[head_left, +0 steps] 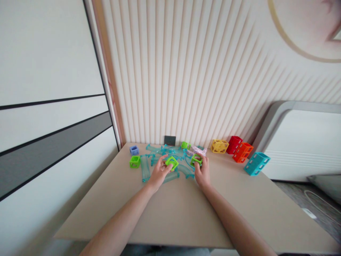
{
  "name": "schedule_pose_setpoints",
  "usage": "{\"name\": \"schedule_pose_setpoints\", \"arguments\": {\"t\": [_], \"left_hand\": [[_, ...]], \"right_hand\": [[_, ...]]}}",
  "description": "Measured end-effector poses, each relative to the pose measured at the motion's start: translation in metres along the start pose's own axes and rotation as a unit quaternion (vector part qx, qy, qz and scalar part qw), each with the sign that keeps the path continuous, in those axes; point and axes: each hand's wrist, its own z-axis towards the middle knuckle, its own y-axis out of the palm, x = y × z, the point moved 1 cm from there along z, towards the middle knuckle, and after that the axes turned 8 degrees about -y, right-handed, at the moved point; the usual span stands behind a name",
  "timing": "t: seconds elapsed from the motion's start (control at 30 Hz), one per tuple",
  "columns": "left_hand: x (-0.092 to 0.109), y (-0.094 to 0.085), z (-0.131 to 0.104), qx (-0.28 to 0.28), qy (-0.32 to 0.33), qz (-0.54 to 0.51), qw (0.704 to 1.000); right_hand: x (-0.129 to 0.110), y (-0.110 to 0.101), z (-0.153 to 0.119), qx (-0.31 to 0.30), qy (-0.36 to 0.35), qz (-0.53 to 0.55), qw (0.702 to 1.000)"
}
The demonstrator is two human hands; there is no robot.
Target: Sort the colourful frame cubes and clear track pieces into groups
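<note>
My left hand (159,172) is closed on a green open-sided cube block (172,163), tilted and held just above the table. A second green cube block (196,160) is gripped between the thumb and fingers of my right hand (203,173). Around and beneath both hands lie several clear teal track pieces (145,168), some straight and some curved. Another green cube (135,161) sits at the left, with a blue cube (134,150) behind it. Farther back, one more green cube (185,145) rests among the track pieces.
On the right stand a yellow block (219,146), red blocks (234,144), orange blocks (242,152) and a teal block stack (257,163). Crumpled pale plastic (198,150) lies behind my right hand. A dark socket (169,140) is on the ribbed wall behind the table (183,217).
</note>
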Motion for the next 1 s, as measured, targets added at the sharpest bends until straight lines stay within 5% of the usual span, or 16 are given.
{"name": "schedule_pose_setpoints", "arguments": {"t": [0.1,0.3,0.43,0.67,1.0], "left_hand": [[0.001,0.0,0.0,0.0,0.013,-0.035,0.999],[0.011,-0.001,-0.002,-0.041,0.028,-0.092,0.995],[0.014,-0.003,-0.002,-0.091,0.028,-0.119,0.988],[0.009,-0.002,-0.002,-0.076,-0.011,-0.131,0.988],[0.004,0.0,-0.005,-0.126,-0.012,-0.048,0.991]], "right_hand": [[-0.005,0.003,-0.005,-0.007,0.035,0.075,0.997],[-0.037,0.02,-0.016,-0.074,-0.005,0.17,0.983],[-0.046,0.022,-0.02,-0.076,-0.063,0.115,0.989],[-0.042,0.015,-0.018,-0.085,-0.143,0.055,0.985],[-0.039,0.017,-0.015,-0.118,-0.117,0.037,0.985]]}}
